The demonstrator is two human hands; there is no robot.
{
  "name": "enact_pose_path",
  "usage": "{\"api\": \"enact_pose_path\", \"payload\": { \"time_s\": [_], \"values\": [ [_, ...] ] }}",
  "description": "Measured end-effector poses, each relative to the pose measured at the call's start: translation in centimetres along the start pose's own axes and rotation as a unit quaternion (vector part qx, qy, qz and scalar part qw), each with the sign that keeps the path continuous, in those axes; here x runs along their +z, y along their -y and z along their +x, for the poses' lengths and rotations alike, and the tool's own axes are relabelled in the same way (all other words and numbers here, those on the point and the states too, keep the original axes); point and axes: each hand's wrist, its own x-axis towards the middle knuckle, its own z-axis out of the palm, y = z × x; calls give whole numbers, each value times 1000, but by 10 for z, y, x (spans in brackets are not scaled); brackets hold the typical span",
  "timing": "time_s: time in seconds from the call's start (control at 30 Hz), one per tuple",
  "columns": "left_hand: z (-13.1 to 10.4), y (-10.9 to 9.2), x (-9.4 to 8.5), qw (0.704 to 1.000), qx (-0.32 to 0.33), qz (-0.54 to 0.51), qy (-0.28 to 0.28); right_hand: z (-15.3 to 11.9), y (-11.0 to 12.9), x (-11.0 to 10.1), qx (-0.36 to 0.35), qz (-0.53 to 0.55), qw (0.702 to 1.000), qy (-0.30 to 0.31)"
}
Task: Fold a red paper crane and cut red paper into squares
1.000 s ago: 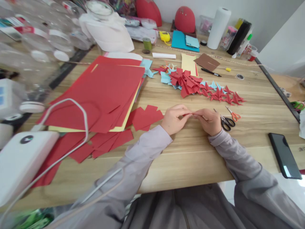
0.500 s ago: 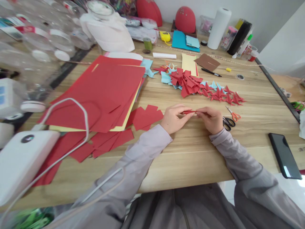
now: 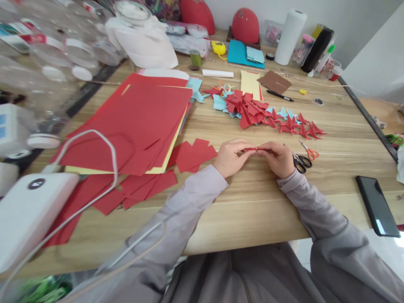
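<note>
Red paper piece (image 3: 251, 149) pinched between both hands
Its long axis is laid sideways, from the left hand (image 3: 229, 158) toward the right hand (image 3: 280, 159); it is gripped at the fingertips of each, neither being clearly nearer; both sets of fingertips are pressed together on it; its folds are mostly hidden; black-handled scissors (image 3: 302, 163) are seen just beside the right hand.

Held paper (image 3: 251, 149) red. Large stacked sheets (image 3: 135, 122) mostly red, pale yellow at lower edge. Small cut pieces (image 3: 194, 156) plain red. Folded paper shapes (image 3: 248, 109) red and light blue. Tabletop (image 3: 246, 214) light brown, streaked with darker wood grain. Sleeves (image 3: 197, 189) plain greyish mauve. Larger scissors (image 3: 302, 163) black-handled, smaller scissors (image 3: 312, 154) orange-handled. Tape measure (image 3: 218, 48) yellow. Square sheet (image 3: 275, 81) brown. Marker (image 3: 280, 96) black. Phone (image 3: 377, 206) black. Paper roll (image 3: 290, 38) white. Cable (image 3: 114, 162) white.
</note>
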Motion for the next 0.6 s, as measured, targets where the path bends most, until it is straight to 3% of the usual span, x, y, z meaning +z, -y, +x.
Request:
{"api": "enact_pose_path", "payload": {
  "time_s": [0.37,0.6],
  "values": [
    [3,-7,-5,998,51,-1,48,-2,11,0,-7,7,1000,10],
    [1,-8,-3,999,41,-5,7,-1,8,5,72,124,989,-23]
  ]
}}
